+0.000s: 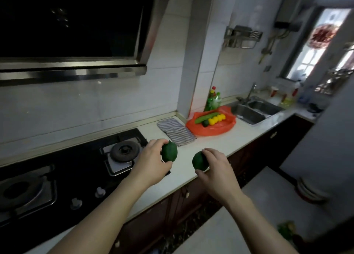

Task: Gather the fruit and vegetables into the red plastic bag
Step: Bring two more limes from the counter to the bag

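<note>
My left hand [152, 162] grips a round dark green fruit [169, 151] above the counter, right of the hob. My right hand [216, 170] holds a second green fruit [199, 160] between fingers and thumb, close beside the first. Farther back on the white counter lies the red plastic bag [212, 129], spread open. On it rest a long green cucumber [206, 117], a yellow bumpy vegetable [216, 119] and a small dark green piece [205, 123]. Both hands are well short of the bag.
A striped cloth [177, 132] lies between my hands and the bag. A black gas hob [76, 169] fills the left, with a range hood [72, 69] overhead. Green bottles [214, 100] stand behind the bag; a steel sink [254, 110] sits to its right. The counter edge [191, 182] runs under my wrists.
</note>
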A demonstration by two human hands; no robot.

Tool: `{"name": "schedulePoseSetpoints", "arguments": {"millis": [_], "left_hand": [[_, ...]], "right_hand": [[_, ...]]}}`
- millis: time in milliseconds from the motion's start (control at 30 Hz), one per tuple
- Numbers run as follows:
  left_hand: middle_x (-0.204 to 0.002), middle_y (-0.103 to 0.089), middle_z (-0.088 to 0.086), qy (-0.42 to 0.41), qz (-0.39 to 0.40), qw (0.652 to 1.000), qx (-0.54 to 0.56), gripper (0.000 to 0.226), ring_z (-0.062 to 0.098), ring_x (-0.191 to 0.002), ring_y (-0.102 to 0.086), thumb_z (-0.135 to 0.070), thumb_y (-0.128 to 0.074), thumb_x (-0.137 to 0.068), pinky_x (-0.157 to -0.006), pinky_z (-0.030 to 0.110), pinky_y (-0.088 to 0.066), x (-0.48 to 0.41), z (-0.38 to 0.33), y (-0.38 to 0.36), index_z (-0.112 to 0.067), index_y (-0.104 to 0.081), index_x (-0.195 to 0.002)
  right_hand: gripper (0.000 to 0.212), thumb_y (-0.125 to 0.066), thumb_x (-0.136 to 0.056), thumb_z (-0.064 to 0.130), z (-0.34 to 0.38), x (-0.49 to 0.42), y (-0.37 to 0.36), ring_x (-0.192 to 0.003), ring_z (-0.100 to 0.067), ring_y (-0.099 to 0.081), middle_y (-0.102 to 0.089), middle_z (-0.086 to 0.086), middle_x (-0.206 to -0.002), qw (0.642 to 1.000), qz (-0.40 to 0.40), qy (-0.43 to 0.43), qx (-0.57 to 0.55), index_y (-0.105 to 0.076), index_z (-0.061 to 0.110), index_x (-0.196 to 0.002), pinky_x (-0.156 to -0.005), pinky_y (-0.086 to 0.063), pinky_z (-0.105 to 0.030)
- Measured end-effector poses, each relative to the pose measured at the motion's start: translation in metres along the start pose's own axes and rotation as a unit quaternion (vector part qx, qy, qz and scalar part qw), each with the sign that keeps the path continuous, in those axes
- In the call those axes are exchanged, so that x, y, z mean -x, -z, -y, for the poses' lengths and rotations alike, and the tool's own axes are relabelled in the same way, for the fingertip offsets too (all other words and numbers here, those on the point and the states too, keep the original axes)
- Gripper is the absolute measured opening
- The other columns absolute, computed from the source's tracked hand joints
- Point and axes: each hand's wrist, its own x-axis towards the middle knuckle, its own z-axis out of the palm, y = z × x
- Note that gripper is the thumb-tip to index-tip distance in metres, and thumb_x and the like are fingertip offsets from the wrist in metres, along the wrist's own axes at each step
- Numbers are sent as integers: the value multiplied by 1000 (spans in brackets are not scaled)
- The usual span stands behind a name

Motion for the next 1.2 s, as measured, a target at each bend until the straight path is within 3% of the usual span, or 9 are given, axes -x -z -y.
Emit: {"name": "schedulePoseSetpoints", "arguments": {"millis": [200,500,633,800,1200], "left_hand": [[-123,-48,-8,-42,38,998,16,60,11,-103,-53,-23,-73,-76,-92,28,-47,-82,-2,-46,-27,-48,-131],[-117,-49,-9,-88,88,992,22,59,10,-103,-52,-25,-74,-73,-92,35,-50,-185,-15,-99,-29,-50,-127],[-117,-49,-8,-100,90,991,8,59,11,-104,-52,-24,-74,-75,-91,32,-49,-216,-28,-126,-28,-49,-128],[-121,-51,-7,-81,81,993,-9,60,13,-106,-55,-26,-75,-75,-91,34,-52,-252,-45,-165,-30,-49,-129],[-117,-51,-6,21,24,998,-58,62,12,-103,-54,-29,-75,-71,-85,34,-54,-343,-88,-259,-27,-52,-128]], "right_hand": [[66,-72,-79,34,-49,-53,-3,-126,-18,-40,-47,3,-138,998,-9,-49,39,-46,15,-137,-105,-33,-28],[65,-71,-79,32,-108,-107,-10,-126,-18,-39,-47,2,-138,992,-25,-116,39,-47,14,-137,-106,-29,-25],[64,-71,-79,31,-147,-129,-8,-125,-18,-41,-48,1,-136,991,-38,-125,36,-48,14,-135,-105,-31,-26],[63,-72,-79,30,-204,-164,-9,-125,-17,-40,-47,3,-137,992,-41,-118,11,-48,15,-135,-104,-30,-24],[60,-73,-77,33,-354,-281,-16,-119,-20,-44,-50,1,-132,999,7,2,-39,-52,15,-130,-101,-35,-27]]}}
